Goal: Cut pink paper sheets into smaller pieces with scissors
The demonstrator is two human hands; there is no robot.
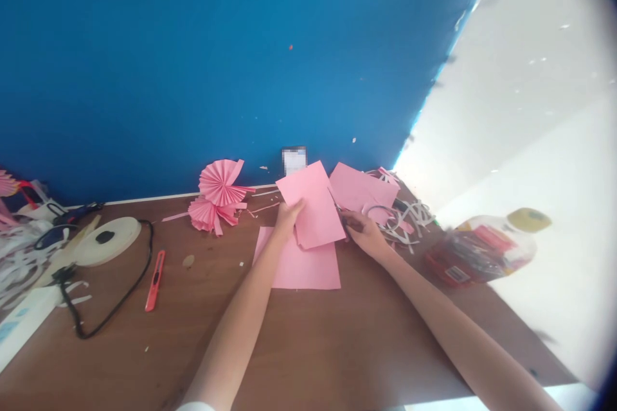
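Note:
My left hand pinches a small stack of pink paper sheets and holds it tilted above another pink sheet that lies flat on the brown table. My right hand is closed around a dark handle, apparently scissors, at the stack's right edge. More pink paper lies behind my right hand.
Two folded pink paper fans lie by the blue wall. A red utility knife, a white tape roll and a black cable sit at the left. White paper strips and a clear plastic container sit at the right.

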